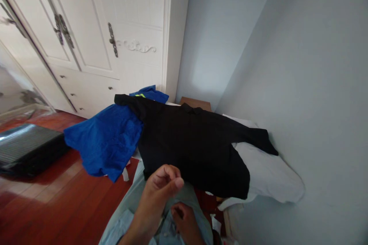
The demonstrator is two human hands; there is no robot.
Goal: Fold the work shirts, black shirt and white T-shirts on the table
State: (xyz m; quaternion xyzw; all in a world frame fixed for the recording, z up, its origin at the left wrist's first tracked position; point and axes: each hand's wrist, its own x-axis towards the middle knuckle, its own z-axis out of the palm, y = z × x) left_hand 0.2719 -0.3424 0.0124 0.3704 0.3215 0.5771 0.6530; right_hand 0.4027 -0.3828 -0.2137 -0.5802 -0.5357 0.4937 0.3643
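Note:
A black short-sleeved shirt (186,134) lies spread out in front of me, its collar at the far side and its hem toward me. My left hand (163,182) is raised in front of the hem, thumb and fingers drawn together in a pinch. Anything between those fingertips is too small to make out. Lower down, by my lap, my right hand (184,216) is closed with its fingers curled, and what it may hold is hidden. A blue garment (106,134) hangs out from beneath the shirt's left side.
White cloth (267,176) lies under the shirt's right side, against the grey wall (316,84). A white wardrobe (138,15) stands behind. At left, a dark ribbed case (31,145) rests on the reddish wood floor (66,206). Paper scraps (215,224) lie near my legs.

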